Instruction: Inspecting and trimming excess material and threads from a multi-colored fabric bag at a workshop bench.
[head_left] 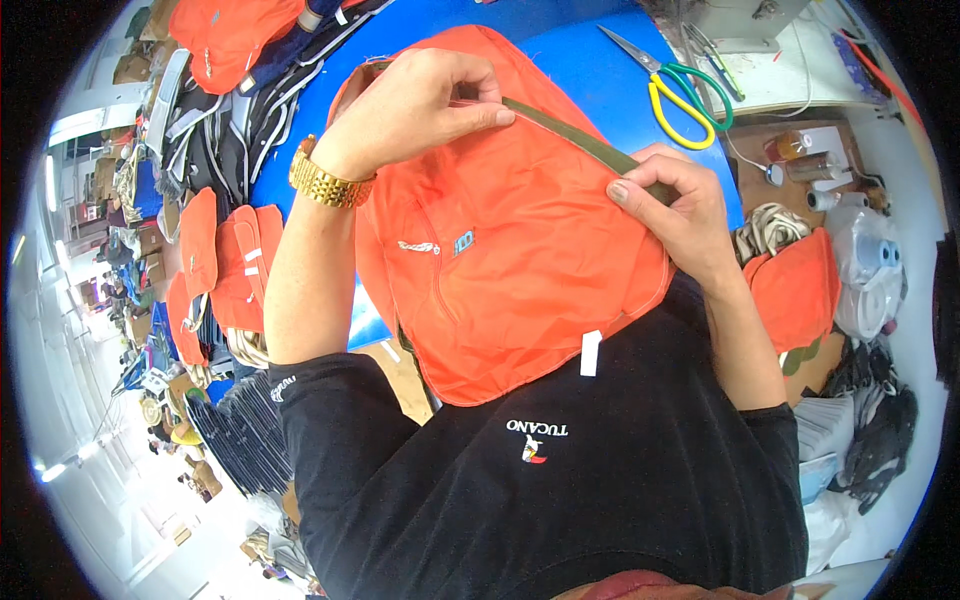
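Note:
An orange fabric bag (540, 240) with a zipped pocket and a small blue patch lies before me, its near edge against my shirt. Along its upper right side runs an olive-green fabric strip (575, 137), stretched between my hands. My left hand (430, 105), with a gold watch (328, 180) on the wrist, pinches the strip's upper left end between thumb and fingers. At the lower right, my right hand (680, 205) is closed on the strip's other end, thumb on top. A white tag (591, 353) sticks out from the bag's near edge.
Scissors (675, 95) with yellow and green handles lie on the blue tabletop (560, 25), right of the bag. Black straps with pale edging (215, 120) and orange pieces (235, 260) are heaped at left. Another orange piece (795, 290) and thread spools (875, 252) sit at right.

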`<state>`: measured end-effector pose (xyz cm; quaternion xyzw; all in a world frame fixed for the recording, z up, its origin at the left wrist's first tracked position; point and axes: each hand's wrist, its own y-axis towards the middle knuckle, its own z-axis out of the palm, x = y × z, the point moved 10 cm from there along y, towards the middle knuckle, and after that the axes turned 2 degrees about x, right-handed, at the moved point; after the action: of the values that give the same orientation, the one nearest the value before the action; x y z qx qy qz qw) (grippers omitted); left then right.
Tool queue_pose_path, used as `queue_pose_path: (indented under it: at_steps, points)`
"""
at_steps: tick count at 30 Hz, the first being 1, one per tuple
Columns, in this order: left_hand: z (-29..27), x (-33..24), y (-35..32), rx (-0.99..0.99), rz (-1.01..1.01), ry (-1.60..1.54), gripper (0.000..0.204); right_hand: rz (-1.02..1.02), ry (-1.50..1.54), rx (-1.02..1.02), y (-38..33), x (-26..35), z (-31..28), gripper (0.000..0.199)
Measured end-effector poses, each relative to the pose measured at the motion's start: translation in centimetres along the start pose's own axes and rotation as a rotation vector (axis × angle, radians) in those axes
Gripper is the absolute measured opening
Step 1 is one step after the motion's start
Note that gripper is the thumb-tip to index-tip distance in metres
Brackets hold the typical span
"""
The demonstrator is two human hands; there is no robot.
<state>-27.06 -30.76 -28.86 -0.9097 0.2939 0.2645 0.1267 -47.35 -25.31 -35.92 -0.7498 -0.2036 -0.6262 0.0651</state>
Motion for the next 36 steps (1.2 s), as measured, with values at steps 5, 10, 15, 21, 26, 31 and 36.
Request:
queue_pose_path:
  at_steps: [5, 10, 15, 21, 26, 31, 36]
  points:
    - [-0.5, -0.1, 0.2, -0.075, -0.027, 0.010, 0.029, 0.020, 0.010, -0.005, -0.2, -0.6, 0.0, 0.020]
    - [-0.7, -0.1, 0.0, -0.118, -0.054, 0.016, 0.031, 0.036, 0.042, -0.022, -0.4, -1.0, -0.1, 0.018]
    - [-0.8, -0.2, 0.0, -0.141, -0.057, 0.026, 0.033, 0.040, 0.043, -0.023, -0.4, -0.8, 0.0, 0.020]
    - [-1.0, -0.7, -0.3, -0.207, 0.060, 0.003, 0.026, 0.050, 0.061, -0.019, -0.5, -1.3, 0.1, 0.023]
    - [-0.6, -1.0, 0.0, -0.108, 0.072, 0.044, 0.020, 0.045, 0.044, -0.030, -0.4, -1.3, 0.0, 0.024]
    - [-0.6, -0.9, -0.1, -0.105, 0.054, 0.023, 0.020, 0.035, 0.065, -0.036, -0.4, -1.1, 0.1, 0.024]
    - [-0.6, -0.9, 0.0, -0.101, 0.028, 0.013, 0.020, 0.116, 0.167, -0.052, -0.3, -1.2, 0.3, 0.021]
